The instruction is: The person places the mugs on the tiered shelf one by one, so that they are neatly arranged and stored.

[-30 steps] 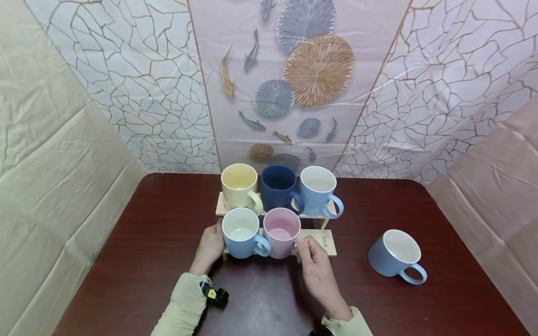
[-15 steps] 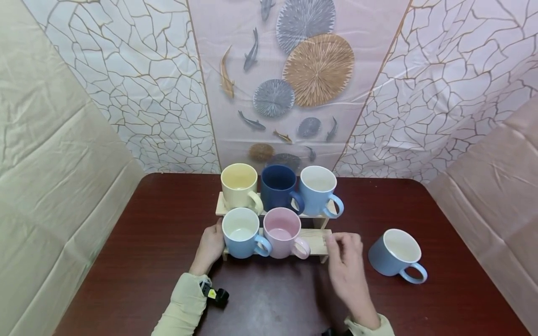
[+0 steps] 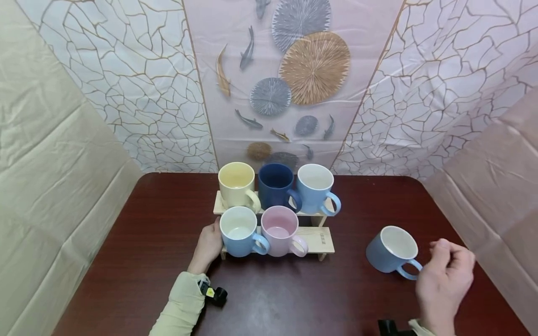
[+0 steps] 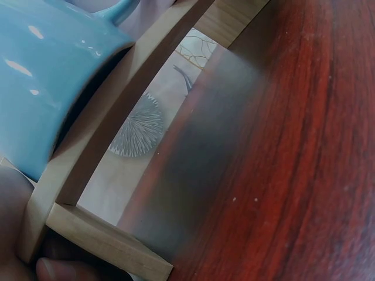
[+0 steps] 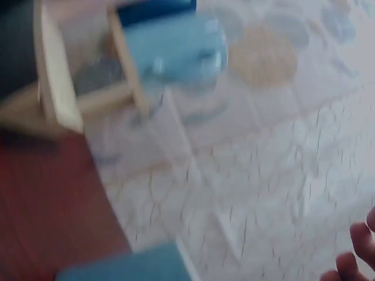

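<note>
At the left end of a two-step wooden rack [image 3: 316,240], my left hand [image 3: 208,245] grips the lower shelf. The left wrist view shows fingers above and below the shelf's end [image 4: 88,237]. A light blue mug [image 3: 237,245] and a pink mug [image 3: 277,243] stand side by side on that shelf, handles to the right. My right hand [image 3: 445,275] hovers with loosely curled fingers, holding nothing, just right of a greyish-blue mug [image 3: 380,255] on the table. It partly overlaps that mug's handle in the head view.
On the rack's upper shelf stand a yellow mug [image 3: 235,196], a navy mug [image 3: 272,193] and another light blue mug [image 3: 310,198]. The dark red-brown table [image 3: 159,214] meets a patterned cloth backdrop [image 3: 313,93] behind and plain cloth at both sides.
My right hand has let go of the pink mug's handle and moved right, past the rack's end, to beside the greyish-blue mug. The left hand has stayed at the rack.
</note>
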Tool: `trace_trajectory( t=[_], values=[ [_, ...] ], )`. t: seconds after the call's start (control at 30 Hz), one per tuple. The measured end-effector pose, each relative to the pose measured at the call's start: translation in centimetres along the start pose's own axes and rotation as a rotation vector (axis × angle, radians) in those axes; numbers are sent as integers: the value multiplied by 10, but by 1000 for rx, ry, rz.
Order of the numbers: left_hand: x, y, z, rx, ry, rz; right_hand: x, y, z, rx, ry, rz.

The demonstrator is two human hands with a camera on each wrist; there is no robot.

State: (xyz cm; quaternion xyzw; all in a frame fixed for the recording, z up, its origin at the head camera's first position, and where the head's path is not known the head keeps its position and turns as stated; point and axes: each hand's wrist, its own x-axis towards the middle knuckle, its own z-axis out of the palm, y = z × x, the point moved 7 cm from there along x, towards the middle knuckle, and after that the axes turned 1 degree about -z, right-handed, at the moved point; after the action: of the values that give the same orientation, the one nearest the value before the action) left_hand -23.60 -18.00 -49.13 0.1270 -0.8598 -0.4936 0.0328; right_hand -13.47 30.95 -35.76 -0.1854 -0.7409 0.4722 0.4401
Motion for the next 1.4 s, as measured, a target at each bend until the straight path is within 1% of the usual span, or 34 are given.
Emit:
trace_trajectory(
  t=[0.03, 0.1, 0.2, 0.3, 0.37, 0.53, 0.73, 0.9, 1.03, 1.13, 1.2, 1.27, 1.4],
  values=[
    [0, 0, -1, -1, -1, -1, 4, 7, -3, -29, 18, 12],
    [1, 0, -1, -3, 1, -5, 10, 24, -8, -87, 25, 72],
    [1, -1, -1, -3, -6, -14, 14, 49, -10, -149, -14, 200],
    [1, -3, 0, -12, -9, -20, 14, 68, -10, -188, -60, 296],
    [1, -3, 1, -20, -9, -21, 14, 78, -11, -196, -79, 333],
    [1, -2, 1, -21, -4, -21, 16, 96, -9, -184, -116, 387],
    [1, -2, 1, -10, -4, -30, 14, 111, -3, -233, -168, 398],
    [2, -2, 1, 0, -5, -31, 9, 115, 9, -262, -280, 385],
    [2, -2, 1, 1, -10, -32, 3, 119, 19, -277, -383, 398],
    [2, -2, 1, 2, -7, -28, 1, 123, 22, -310, -437, 393],
    [1, -2, 2, -4, -10, -31, 0, 125, 22, -335, -454, 388],
    [1, -2, 1, -10, -10, -30, 2, 125, 20, -357, -451, 371],
    [1, -1, 2, -22, -14, -30, 2, 127, 17, -392, -436, 374]
  ],
)
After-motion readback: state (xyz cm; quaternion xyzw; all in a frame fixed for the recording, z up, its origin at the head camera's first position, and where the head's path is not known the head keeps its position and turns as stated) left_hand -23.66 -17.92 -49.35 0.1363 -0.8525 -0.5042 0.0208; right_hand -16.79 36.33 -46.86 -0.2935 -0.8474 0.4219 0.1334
